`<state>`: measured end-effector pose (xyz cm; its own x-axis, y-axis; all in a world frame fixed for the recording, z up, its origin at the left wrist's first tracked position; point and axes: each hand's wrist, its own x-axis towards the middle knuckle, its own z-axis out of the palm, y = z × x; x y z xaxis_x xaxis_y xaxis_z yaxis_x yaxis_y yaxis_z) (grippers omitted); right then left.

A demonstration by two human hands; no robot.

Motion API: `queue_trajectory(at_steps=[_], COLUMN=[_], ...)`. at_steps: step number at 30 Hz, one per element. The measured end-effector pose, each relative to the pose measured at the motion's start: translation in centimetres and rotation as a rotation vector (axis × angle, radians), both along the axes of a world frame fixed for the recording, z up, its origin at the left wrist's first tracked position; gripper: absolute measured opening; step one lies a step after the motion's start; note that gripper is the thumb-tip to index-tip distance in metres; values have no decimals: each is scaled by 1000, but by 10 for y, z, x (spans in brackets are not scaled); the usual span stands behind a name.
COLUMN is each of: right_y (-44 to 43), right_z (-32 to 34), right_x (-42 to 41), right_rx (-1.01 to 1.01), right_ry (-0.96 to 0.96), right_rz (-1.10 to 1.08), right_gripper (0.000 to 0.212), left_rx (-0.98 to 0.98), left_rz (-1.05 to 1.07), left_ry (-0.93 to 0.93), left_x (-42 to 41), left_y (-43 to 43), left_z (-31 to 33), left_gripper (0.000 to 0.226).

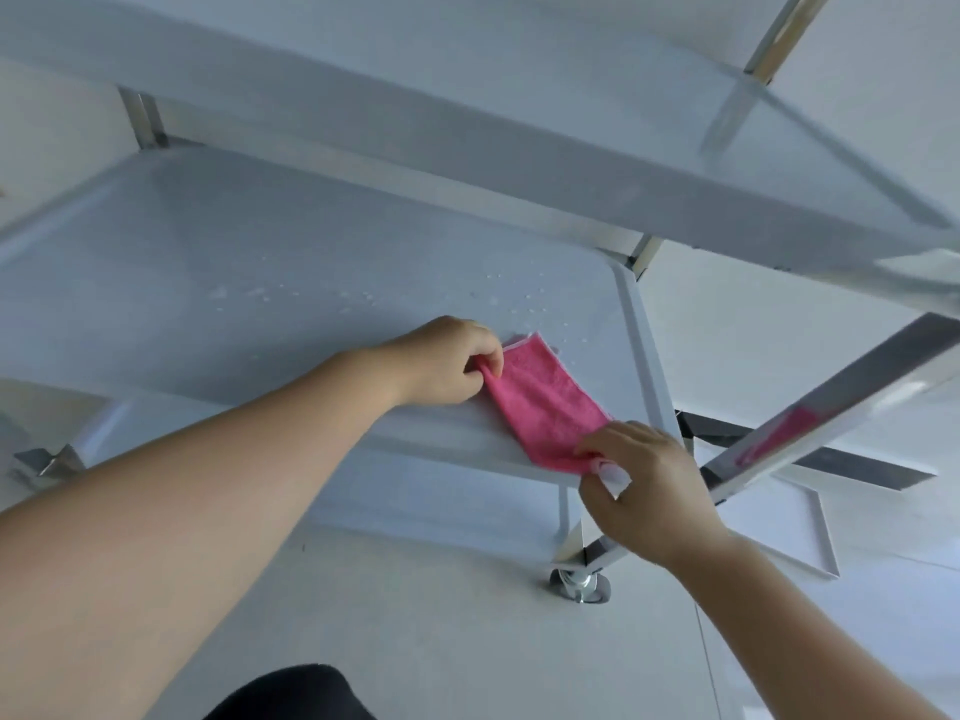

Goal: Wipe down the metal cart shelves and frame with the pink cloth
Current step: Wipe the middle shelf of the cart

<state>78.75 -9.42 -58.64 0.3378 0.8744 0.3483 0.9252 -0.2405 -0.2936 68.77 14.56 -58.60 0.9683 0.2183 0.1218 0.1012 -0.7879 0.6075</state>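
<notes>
1. Cloth (545, 402) lies flat on the middle shelf (260, 262), folded into a strip and stretched between the two hands.
2. Long axis runs diagonally from the left hand (452, 361) at the far end to the right hand (644, 485) at the near end, by the shelf's front-right corner.
3. Left hand pinches the far end, fingers curled on the fabric. Right hand pinches the near end between thumb and fingers. The hands are apart, one at each end of the strip.
4. Neither hand is nearer, since both are on the cloth. My read: the next stroke goes away from the hands toward the wet patch.
5. Droplets (519, 304) sit just beyond the left hand, spread across the shelf, and look unwiped.
6. Top shelf (467, 127) hangs above both hands, heavily blurred, so its state can't be judged.
7. Leg (831, 407), right of the right hand, shows a pink reflection. Caster (584, 584) is below that hand.
8. Hard to read:
   - The whitish bit under the right thumb could be cloth backing or shelf rim.
   - The right fingertips are hidden under the cloth.
   - The far-left shelf edge is cut off.
</notes>
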Motion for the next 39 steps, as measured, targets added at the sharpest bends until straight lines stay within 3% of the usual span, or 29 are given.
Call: queue_trajectory(at_steps=[3, 6, 9, 11, 17, 25, 31, 39], right_y=[9, 19, 42, 55, 60, 46, 49, 57], right_z=[13, 24, 17, 7, -17, -20, -19, -18], right_x=[3, 10, 18, 19, 20, 36, 53, 73], right_rx=[-152, -178, -160, -211, -390, -563, -568, -588], right_ry=[-81, 56, 59, 58, 52, 18, -27, -49], right_rz=[128, 203, 196, 199, 149, -93, -126, -244], right_gripper=[21, 41, 24, 37, 57, 68, 53, 52], left_rx=[2, -11, 9, 43, 100, 144, 163, 186], left_rz=[9, 30, 39, 38, 31, 7, -19, -27], left_ry=[-10, 3, -40, -61, -53, 11, 10, 4], left_x=[-10, -22, -29, -31, -34, -36, -32, -30], left_y=[0, -6, -12, -13, -15, -13, -9, -9], left_z=[-4, -10, -13, -15, -20, -17, -23, -27], left_gripper=[26, 33, 38, 39, 39, 44, 39, 39])
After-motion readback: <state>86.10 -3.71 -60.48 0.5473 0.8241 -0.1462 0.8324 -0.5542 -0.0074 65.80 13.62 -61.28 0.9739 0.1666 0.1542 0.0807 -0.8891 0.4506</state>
